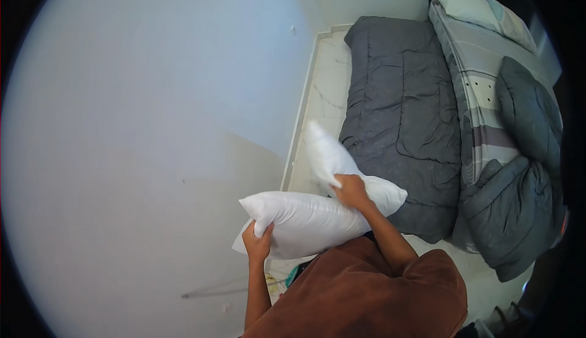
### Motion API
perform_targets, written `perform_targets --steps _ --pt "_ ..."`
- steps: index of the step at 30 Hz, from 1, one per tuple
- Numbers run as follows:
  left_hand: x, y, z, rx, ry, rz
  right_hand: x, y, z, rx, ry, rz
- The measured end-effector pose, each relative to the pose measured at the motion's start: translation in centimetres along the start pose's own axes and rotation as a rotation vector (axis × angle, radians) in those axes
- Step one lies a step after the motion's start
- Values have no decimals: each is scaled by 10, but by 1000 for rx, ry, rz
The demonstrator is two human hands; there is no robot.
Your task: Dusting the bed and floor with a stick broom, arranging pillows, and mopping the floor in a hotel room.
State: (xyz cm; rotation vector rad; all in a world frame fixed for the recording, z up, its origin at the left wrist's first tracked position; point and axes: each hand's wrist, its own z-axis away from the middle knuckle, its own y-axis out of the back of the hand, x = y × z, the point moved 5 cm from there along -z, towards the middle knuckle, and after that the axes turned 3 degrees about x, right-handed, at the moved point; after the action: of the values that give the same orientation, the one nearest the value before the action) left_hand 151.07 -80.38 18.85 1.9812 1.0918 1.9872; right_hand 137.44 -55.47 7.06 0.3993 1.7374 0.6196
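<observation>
My left hand (257,242) pinches the edge of a plump white pillow (306,221) held in front of my body. Another white edge shows just below that pillow's left end; whether it is a second pillow or cloth, I cannot tell. My right hand (350,190) grips a second white pillow (329,155), which is bent and partly blurred, with one end pointing up and the other out to the right. The two pillows meet or overlap near my right wrist. Both are plain white and unprinted.
A dark grey comforter (403,100) lies low beside the wall (160,109), along a strip of marbled floor tile (327,86). Farther right stands a bed with a patterned sheet (485,54), light pillows (471,8) and a bunched grey comforter (512,205). A thin rod leans near my left arm.
</observation>
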Motion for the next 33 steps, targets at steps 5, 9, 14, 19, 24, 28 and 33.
perform_targets --steps 5,9,14,19,24,28,33 --pt "-18 -11 -93 -45 -26 118 -22 -8 -60 -24 33 9" --pt "-21 -41 -181 -160 -91 238 -10 -7 -119 -53 -54 41" --pt "-37 -71 -315 -305 -116 257 -3 -24 -206 55 -163 144" --pt "-42 -88 -444 -456 -186 305 -7 -22 -301 338 -203 220" --pt "-3 -123 -535 -612 -304 380 3 13 -332 519 -235 381" --pt "41 -174 -592 -730 -406 412 20 41 -330 757 -329 356" --pt "88 -258 -661 -875 -603 497 63 69 -354 813 -510 413"
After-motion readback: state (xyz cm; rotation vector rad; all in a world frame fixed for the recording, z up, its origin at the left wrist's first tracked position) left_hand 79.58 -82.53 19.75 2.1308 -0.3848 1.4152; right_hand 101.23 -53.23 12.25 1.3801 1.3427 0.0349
